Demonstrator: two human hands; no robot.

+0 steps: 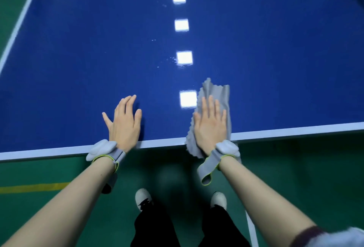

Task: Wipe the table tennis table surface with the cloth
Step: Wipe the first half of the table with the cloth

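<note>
Head view: right hand flat, fingers straight, pressing grey cloth on blue table at its near white edge, cloth corner overhanging; left hand flat, fingers extended on bare surface beside it.

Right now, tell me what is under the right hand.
The grey cloth lies under the flat right hand, on the blue table and over its edge. The table beneath is covered.

It was an indoor sports hall: a blue table tennis desk with white edge lines stood on green sports flooring marked with a yellow line, and square ceiling lights were mirrored in its glossy top
</note>
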